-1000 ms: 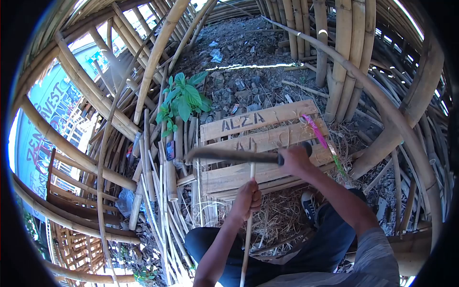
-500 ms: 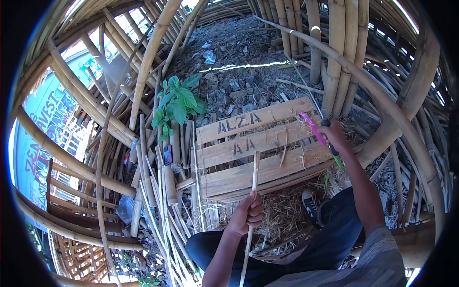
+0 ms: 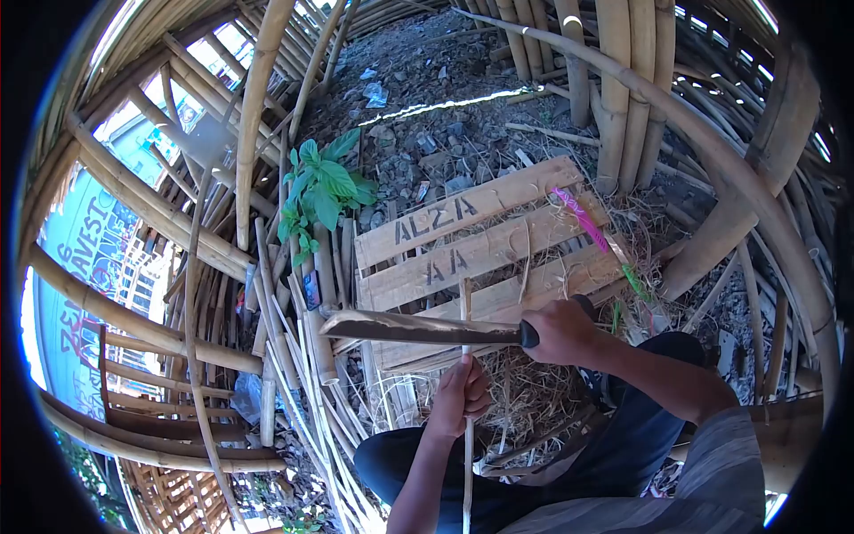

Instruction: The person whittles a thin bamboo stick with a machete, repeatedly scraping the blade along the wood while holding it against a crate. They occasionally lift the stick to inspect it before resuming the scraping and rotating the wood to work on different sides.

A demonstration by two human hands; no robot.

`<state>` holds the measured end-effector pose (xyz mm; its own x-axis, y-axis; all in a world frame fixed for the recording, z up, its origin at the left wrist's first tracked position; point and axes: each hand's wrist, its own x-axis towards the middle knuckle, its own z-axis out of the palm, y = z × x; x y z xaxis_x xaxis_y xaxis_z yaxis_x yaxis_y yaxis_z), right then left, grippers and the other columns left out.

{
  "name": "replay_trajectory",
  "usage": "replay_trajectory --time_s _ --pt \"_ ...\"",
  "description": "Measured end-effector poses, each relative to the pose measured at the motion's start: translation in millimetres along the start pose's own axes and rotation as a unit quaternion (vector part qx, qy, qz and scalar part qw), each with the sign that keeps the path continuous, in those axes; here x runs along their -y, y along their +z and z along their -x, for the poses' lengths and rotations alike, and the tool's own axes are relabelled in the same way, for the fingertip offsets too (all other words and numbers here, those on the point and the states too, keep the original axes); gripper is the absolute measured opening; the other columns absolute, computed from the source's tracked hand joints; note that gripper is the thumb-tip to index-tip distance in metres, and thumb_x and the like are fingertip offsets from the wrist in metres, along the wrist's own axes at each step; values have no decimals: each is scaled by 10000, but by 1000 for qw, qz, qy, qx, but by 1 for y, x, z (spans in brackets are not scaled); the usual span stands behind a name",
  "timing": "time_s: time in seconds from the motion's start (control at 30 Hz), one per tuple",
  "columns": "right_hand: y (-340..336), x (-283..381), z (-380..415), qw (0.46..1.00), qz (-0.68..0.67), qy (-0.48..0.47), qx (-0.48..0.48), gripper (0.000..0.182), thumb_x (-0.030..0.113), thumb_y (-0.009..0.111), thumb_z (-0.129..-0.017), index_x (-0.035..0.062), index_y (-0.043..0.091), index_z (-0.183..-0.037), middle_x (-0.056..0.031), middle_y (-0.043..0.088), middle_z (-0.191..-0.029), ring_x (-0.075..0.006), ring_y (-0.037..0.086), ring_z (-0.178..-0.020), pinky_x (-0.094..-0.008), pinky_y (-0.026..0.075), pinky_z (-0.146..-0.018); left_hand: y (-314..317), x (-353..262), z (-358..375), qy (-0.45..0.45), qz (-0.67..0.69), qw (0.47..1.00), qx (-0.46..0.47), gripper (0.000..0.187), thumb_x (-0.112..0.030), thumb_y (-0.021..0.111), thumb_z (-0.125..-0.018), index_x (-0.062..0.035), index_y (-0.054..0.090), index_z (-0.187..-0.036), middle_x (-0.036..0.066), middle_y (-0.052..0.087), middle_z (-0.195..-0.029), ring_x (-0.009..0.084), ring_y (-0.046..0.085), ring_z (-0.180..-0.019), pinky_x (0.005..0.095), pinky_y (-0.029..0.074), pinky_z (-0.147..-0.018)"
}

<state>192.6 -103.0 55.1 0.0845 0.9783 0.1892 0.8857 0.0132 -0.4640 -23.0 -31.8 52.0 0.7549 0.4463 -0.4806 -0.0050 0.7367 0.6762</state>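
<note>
My left hand [image 3: 460, 394] is closed around a thin bamboo stick [image 3: 468, 476] that stands nearly upright in front of me. The stick's top overlaps the slatted wooden crate [image 3: 418, 267], stencilled "ALZA AA". My right hand [image 3: 560, 331] grips the dark handle of a machete [image 3: 418, 329]. Its long blade points left and crosses the stick just above my left fist. Beyond my right hand, a pink and green strip [image 3: 583, 222] lies over the crate's right end.
Long split bamboo strips [image 3: 307, 418] lean at the left beside a leafy green plant [image 3: 325, 187]. Thick bamboo poles [image 3: 627, 98] rise at the right, with a slanting pole near my right arm. Dry shavings [image 3: 534, 392] cover the ground below the crate.
My right hand has come down and left from the crate's right side, swinging the machete blade across the stick. My left hand keeps its hold. The view has shifted slightly.
</note>
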Motion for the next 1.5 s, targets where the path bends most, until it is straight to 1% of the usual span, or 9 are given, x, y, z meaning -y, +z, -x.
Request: replay_trajectory --time_s 0.63,0.77,0.8,0.9,1.03,1.13,1.2,1.3,1.5 --pt "23 -8 -34 998 14 47 50 207 189 674 -622 59 623 -775 -151 623 -652 -329 637 -641 -423 506 -649 -2 0 -1 -88 50 995 -11 361 -432 333 -978 -188 334 -712 -86 205 -518 22 155 -368 192 126 -313" --pt "-14 -106 -72 928 -46 358 -95 266 262 655 -716 5 644 -786 -170 643 -674 -283 658 -636 -411 507 -568 3 12 26 -133 24 990 35 366 -426 346 -977 -179 324 -707 -77 209 -523 29 167 -382 202 126 -326" --pt "-11 -145 -68 924 -31 326 -199 244 226 641 -710 -16 623 -726 -175 622 -620 -286 647 -590 -396 496 -530 0 9 26 -125 15 991 49 361 -411 346 -981 -172 324 -710 -78 210 -526 29 162 -384 201 128 -329" --pt "-55 -128 -43 865 -289 360 -194 160 139 613 -693 26 547 -600 -63 540 -508 -162 535 -421 -295 402 -395 -7 -6 25 -115 20 989 94 358 -406 349 -982 -170 323 -713 -79 213 -528 30 166 -386 201 131 -331" --pt "-58 -87 -27 836 -414 307 -189 165 135 626 -693 52 527 -589 -24 518 -505 -114 478 -389 -258 357 -368 -7 -3 16 -66 -12 997 36 360 -393 332 -989 -163 317 -713 -70 228 -529 30 182 -391 202 144 -336" --pt "-46 -50 -23 886 -338 296 -117 170 153 646 -684 32 550 -613 -52 537 -511 -143 477 -385 -289 373 -380 1 -1 11 16 -103 994 -29 352 -378 342 -989 -154 333 -717 -65 232 -519 41 191 -389 215 144 -345" --pt "-28 -35 -24 982 -131 99 -88 166 168 652 -673 19 581 -657 -104 576 -541 -215 549 -433 -352 445 -440 1 -3 7 76 -175 976 -101 338 -351 338 -993 -142 342 -727 -57 245 -519 40 199 -388 221 147 -350" --pt "-6 -4 -23 999 -28 -7 -46 176 185 654 -658 24 609 -716 -149 602 -592 -290 613 -538 -413 498 -544 -2 -4 4 74 -174 975 -119 336 -347 337 -994 -139 343 -730 -57 238 -516 38 203 -388 223 150 -349" --pt "22 25 -22 997 -6 -16 69 193 207 654 -642 50 617 -748 -153 613 -629 -320 630 -599 -422 514 -590 -4 5 1 69 -176 975 -113 326 -335 337 -995 -140 353 -735 -63 240 -514 36 208 -385 222 148 -344"
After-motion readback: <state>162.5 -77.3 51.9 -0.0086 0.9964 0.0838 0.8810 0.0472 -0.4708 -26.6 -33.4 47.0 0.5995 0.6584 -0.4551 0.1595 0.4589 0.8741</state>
